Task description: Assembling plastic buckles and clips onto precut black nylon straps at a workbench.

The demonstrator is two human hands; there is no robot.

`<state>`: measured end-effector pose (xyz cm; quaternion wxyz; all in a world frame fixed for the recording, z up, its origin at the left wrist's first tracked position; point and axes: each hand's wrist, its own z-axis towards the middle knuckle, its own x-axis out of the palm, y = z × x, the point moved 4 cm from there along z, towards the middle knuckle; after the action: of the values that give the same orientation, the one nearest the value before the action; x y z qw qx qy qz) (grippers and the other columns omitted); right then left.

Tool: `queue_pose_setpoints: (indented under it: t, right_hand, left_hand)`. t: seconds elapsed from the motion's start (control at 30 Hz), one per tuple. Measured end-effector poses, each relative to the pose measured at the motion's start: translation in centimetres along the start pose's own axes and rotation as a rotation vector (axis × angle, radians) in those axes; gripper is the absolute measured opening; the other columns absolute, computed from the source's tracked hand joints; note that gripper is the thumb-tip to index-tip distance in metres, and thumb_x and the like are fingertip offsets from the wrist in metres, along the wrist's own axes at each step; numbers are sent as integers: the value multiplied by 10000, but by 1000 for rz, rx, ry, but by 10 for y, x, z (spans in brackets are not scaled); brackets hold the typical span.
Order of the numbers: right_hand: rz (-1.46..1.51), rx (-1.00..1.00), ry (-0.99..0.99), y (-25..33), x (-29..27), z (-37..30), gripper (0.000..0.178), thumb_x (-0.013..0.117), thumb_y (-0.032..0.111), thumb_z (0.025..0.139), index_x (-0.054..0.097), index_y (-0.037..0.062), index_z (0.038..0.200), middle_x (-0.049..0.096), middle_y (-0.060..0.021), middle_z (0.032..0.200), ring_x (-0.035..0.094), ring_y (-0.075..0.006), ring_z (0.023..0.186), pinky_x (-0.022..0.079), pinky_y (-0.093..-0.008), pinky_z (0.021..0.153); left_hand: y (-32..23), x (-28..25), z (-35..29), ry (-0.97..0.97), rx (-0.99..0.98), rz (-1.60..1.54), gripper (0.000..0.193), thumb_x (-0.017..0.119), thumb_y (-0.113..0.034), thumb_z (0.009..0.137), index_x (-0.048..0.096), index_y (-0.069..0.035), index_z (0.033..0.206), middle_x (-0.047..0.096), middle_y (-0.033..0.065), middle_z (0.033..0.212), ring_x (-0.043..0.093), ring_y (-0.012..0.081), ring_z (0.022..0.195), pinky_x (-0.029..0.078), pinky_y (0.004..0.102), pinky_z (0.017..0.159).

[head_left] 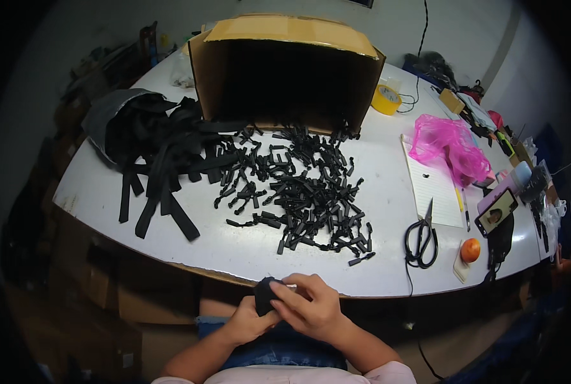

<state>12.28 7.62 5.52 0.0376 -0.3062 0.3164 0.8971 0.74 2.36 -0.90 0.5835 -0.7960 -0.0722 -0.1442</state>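
Just in front of the table's near edge, over my lap, both my hands meet around a folded black piece that looks like fabric strap (266, 297). My left hand (249, 323) grips it from below and the left. With bent fingers, my right hand (311, 306) presses on its right side. A small whitish bit shows by the right fingers, too small to name. Beyond the hands, a heap of small black parts with short straps (317, 198) is spread on the white table (234, 256). Black fabric straps (164, 153) spill from a grey bag (100, 121) at the left.
An open cardboard box (285, 29) lies with its dark mouth facing me at the back. To the right are yellow tape (386, 100), a pink plastic bag (452, 150), a lined pad (431, 182), black-handled scissors (420, 244), an orange fruit (470, 250) and a propped phone (496, 212).
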Motion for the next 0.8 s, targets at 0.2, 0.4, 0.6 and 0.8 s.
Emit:
queue_pose_setpoints:
  t: [0.2,0.4,0.6,0.8]
  right_hand:
    - [360,390,31,-8,5,-15,259,649,12,669,555,23,910,495,-87,863,494,-107,617,419,-192,541]
    - [823,528,-179,-19,13,-36,127,561,-53,743,476,-5,823,490,-77,859,491,-90,607,410,-195,492]
    - [1223,953,-74,-17,18,-45,86,540,22,790,492,-30,839,527,-75,706,497,-100,520,421,-207,437]
    - [874,684,14,-13,11,-47,125,527,92,817,554,-14,876,543,-30,672,484,-61,522,393,-168,443]
  left_hand:
    - [0,4,5,74,73,28,276,646,-180,743,560,-24,954,554,2,843,489,63,784,412,206,708]
    - [-5,1,1,-53,-6,-117,285,656,-208,733,555,-18,921,519,-4,678,452,52,546,368,173,485]
    - [-9,11,-1,-49,177,-147,172,591,-165,784,502,-17,781,484,17,577,422,61,441,333,178,397]
    - [-13,14,-5,-157,214,-94,107,589,-89,774,528,-2,760,514,41,625,475,89,485,390,199,439]
